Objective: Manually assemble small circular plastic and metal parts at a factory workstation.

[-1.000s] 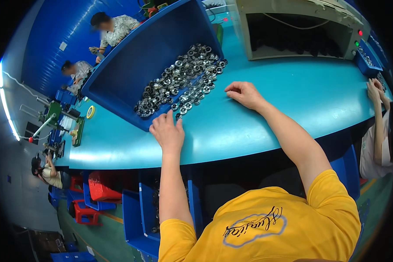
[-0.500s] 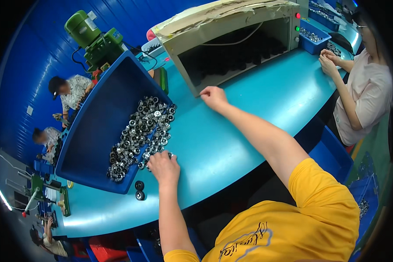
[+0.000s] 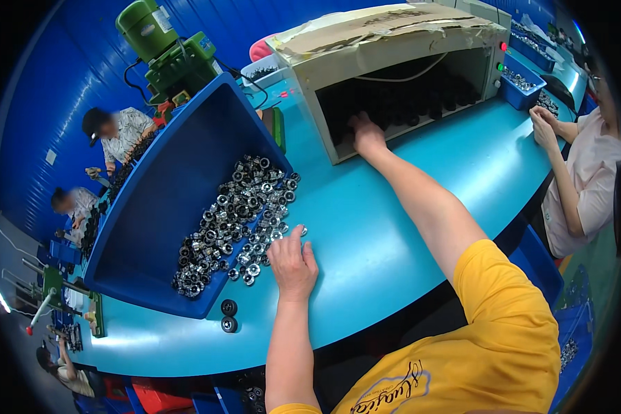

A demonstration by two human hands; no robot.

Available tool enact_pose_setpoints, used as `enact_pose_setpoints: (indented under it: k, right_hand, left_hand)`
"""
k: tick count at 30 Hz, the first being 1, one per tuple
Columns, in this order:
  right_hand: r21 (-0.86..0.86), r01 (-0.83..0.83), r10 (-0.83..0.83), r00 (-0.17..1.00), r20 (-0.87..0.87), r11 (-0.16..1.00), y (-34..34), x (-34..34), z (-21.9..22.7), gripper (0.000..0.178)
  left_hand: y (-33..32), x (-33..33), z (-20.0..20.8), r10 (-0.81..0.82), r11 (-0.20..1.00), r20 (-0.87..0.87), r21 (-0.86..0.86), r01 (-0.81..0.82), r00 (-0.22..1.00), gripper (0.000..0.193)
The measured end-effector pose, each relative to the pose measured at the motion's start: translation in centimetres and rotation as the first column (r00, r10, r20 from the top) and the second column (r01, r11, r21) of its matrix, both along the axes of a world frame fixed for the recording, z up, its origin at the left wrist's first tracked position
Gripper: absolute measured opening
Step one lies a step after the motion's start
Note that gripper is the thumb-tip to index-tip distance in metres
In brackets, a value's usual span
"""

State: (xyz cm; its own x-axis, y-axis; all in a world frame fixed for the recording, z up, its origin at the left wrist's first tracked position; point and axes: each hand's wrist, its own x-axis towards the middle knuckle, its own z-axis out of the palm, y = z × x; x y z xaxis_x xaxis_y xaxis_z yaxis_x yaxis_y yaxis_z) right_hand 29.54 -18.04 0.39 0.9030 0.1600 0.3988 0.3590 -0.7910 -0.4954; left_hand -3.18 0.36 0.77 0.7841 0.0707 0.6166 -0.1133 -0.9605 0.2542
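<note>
My left hand point(image 3: 293, 268) is over the teal table, beside a spilled heap of small silver-and-black wheel-like parts point(image 3: 245, 203). Its fingers are stretched out, the index fingertip at a single silver part point(image 3: 304, 230) apart from the heap. My right hand point(image 3: 368, 135) reaches into the open front of a beige metal box point(image 3: 319, 121), near its left post. Dark round pieces point(image 3: 410, 103) lie in the shadow inside. The right fingertips are dim there, and what they touch is hidden. Two black wheels point(image 3: 229, 316) stand near the table's front edge.
A big blue bin point(image 3: 152, 207) lies tipped on the left, its parts spilling onto the teal table point(image 3: 366, 255). Behind it stands a green motor-driven machine point(image 3: 165, 52). At the right sits a co-worker point(image 3: 586, 162), near a blue bin of parts point(image 3: 521, 86). More people work at far left.
My right hand has gone from the box's left front corner into its opening. My left hand has drawn off the heap's edge to the right, its index finger now extended. The view has shifted somewhat.
</note>
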Motion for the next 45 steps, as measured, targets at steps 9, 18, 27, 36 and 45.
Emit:
enact_pose_setpoints:
  k: [9, 18, 27, 36, 45]
  right_hand:
    - [0.702, -0.238, 0.592, 0.742, -0.314, 0.671, -0.6, -11.4, 2.4, 0.028]
    - [0.923, -0.041, 0.911, 0.184, -0.368, 0.381, 4.3, -22.1, 2.6, 0.035]
    - [0.930, -0.059, 0.927, 0.131, -0.352, 0.362, 4.3, -22.6, 2.2, 0.025]
    - [0.944, -0.186, 0.961, 0.114, -0.253, 0.271, 4.5, -22.5, 2.3, 0.025]
    - [0.922, -0.266, 0.958, 0.139, -0.252, 0.282, 4.8, -22.9, 1.6, 0.021]
  left_hand:
    - [-0.9, -0.3, 0.8, -0.065, 0.984, 0.172, -0.153, 0.092, 0.983, 0.028]
    - [-0.5, -1.5, 0.9, -0.055, 0.963, 0.207, -0.247, 0.106, 0.977, 0.020]
    - [1.3, -1.2, -1.5, -0.331, 0.185, 0.118, -0.965, 0.187, 0.936, 0.017]
    - [1.9, -1.7, -1.4, -0.405, -0.197, 0.285, -0.955, 0.222, 0.869, 0.017]
    - [2.0, -1.7, -1.3, -0.384, -0.163, 0.234, -0.969, 0.184, 0.893, 0.021]
